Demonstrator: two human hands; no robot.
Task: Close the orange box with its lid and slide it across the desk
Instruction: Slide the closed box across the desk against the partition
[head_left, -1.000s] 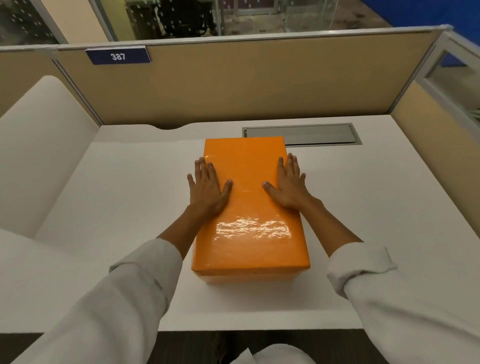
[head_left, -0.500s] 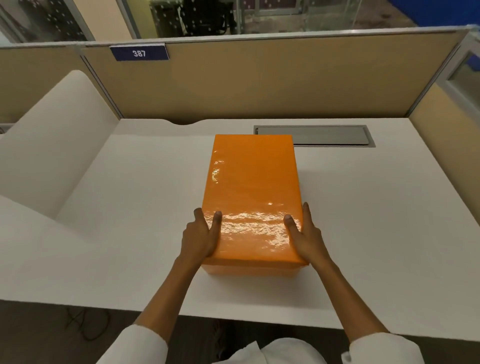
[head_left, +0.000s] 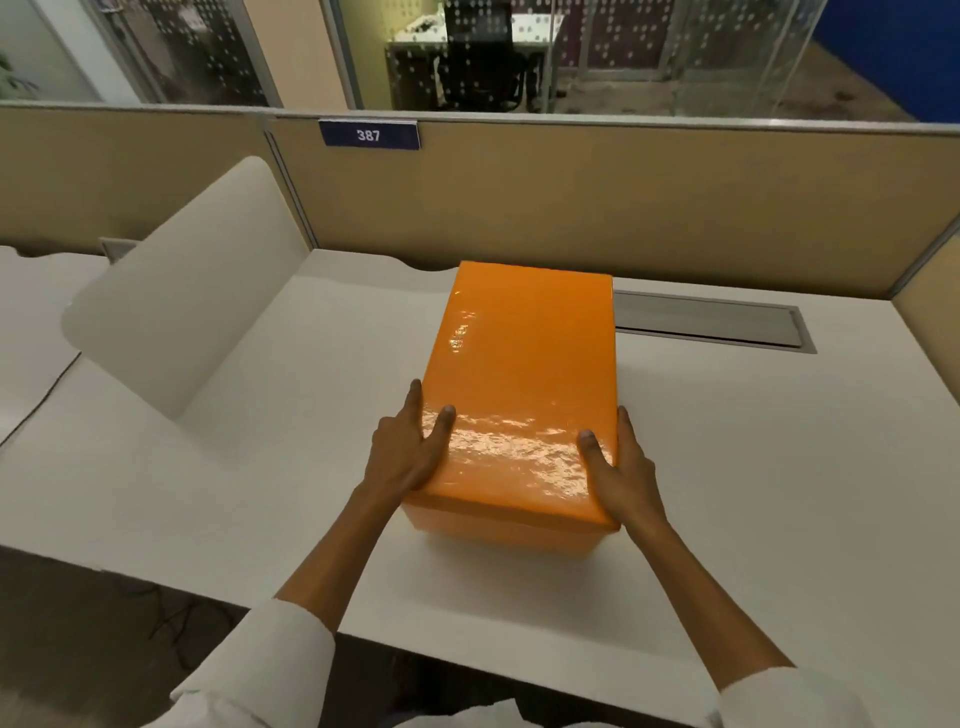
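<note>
The orange box (head_left: 524, 374) stands on the white desk (head_left: 779, 467) with its glossy lid seated flat on top. My left hand (head_left: 408, 452) clasps the near left corner, thumb on the lid and fingers down the side. At the near right corner my right hand (head_left: 621, 467) grips the same way, thumb on top. The box's far end lies close to the desk's back edge, slightly angled to the right.
A grey cable hatch (head_left: 711, 322) is set in the desk right of the box's far end. Tan partition walls (head_left: 571, 208) close off the back and right. A white curved divider (head_left: 182, 301) rises on the left. The desk's front edge runs near my sleeves.
My hands moved from flat on the middle of the lid back to its near corners and now grip the sides. The view has shifted, and the box sits a little further from the front edge.
</note>
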